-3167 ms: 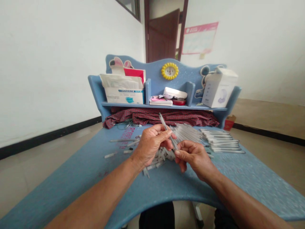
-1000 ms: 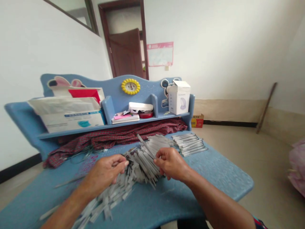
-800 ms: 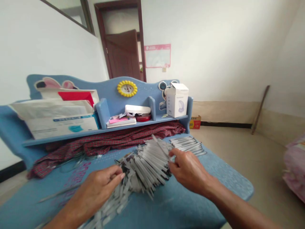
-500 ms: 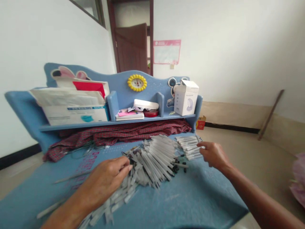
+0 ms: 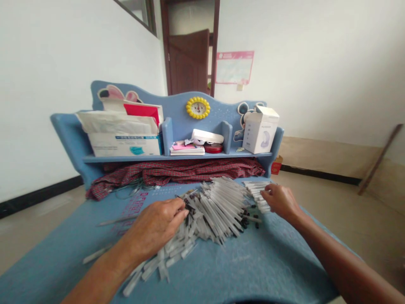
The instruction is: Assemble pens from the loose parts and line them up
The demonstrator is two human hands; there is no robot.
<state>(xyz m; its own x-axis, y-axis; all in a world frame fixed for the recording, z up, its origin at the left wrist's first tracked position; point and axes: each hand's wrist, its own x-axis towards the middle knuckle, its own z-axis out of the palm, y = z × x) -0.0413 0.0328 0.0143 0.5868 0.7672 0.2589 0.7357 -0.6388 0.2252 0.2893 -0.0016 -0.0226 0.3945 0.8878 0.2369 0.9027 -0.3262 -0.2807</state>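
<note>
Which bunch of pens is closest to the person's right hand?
The smaller row of pens, partly hidden behind the right hand. The bigger, fanned-out bunch lies farther left, apart from that hand.

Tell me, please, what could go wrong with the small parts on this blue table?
The right hand is right at the row of pens; a bump might disturb it.
The small black pieces lie loose near the fanned clear tubes; they could roll away or get mixed in.
The left hand is close to the short clear pieces and may scatter them.
</note>
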